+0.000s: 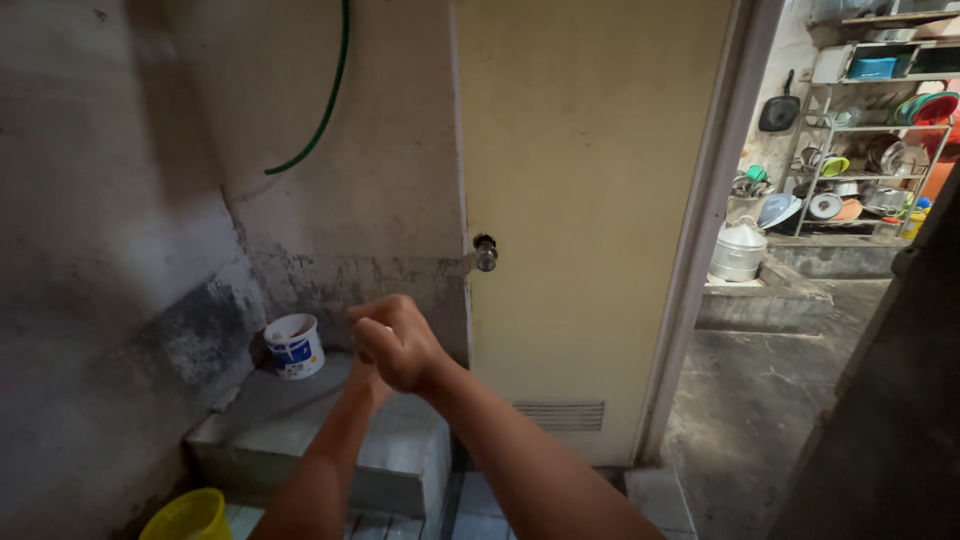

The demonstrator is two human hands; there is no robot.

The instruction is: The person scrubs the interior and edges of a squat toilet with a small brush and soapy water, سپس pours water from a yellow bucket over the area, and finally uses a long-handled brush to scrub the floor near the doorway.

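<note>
My right hand (405, 350) is curled, fingers closed, in front of me at chest height. It lies over my left hand (366, 372), which is mostly hidden behind it; only the wrist end and a bit of the palm show. The two hands press together, and I cannot tell whether anything is between them. They hover above a concrete ledge (300, 425), close to a white and blue plastic tub (293, 345) standing on it.
A cream door (590, 150) with a metal knob (485, 252) stands shut straight ahead. A green hose (325, 100) hangs on the stained wall. A yellow bucket (188, 517) sits bottom left. Through the opening at right are a metal pot (738, 250) and shelves of dishes (870, 150).
</note>
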